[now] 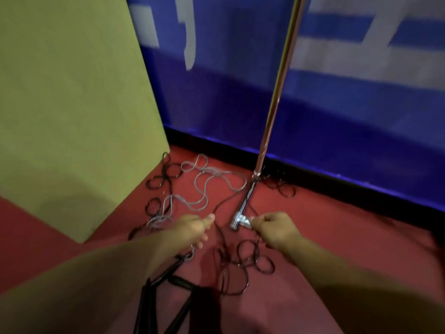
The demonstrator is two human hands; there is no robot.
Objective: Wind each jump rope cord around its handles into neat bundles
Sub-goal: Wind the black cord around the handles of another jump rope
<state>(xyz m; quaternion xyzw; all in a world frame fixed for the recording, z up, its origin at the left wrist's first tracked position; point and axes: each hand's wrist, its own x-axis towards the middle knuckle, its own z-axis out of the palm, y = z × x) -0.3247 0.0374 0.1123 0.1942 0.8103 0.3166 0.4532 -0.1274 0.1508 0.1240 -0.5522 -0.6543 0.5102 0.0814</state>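
Note:
Several jump rope cords lie tangled on the red floor. A grey cord [202,186] loops in the middle, and black cords curl at the left [163,179] and near my hands [243,259]. My right hand [274,227] pinches a silver handle end [238,221], whose dark shaft runs away toward a pole. My left hand [195,229] reaches over the cords with fingers loosely bent; whether it holds a cord I cannot tell. Black handles [163,292] lie below my left forearm.
A long metallic pole [277,92] rises from the floor against a blue banner wall [337,112]. A green panel [72,104] stands at the left. More black cord [284,186] lies by the wall's black base.

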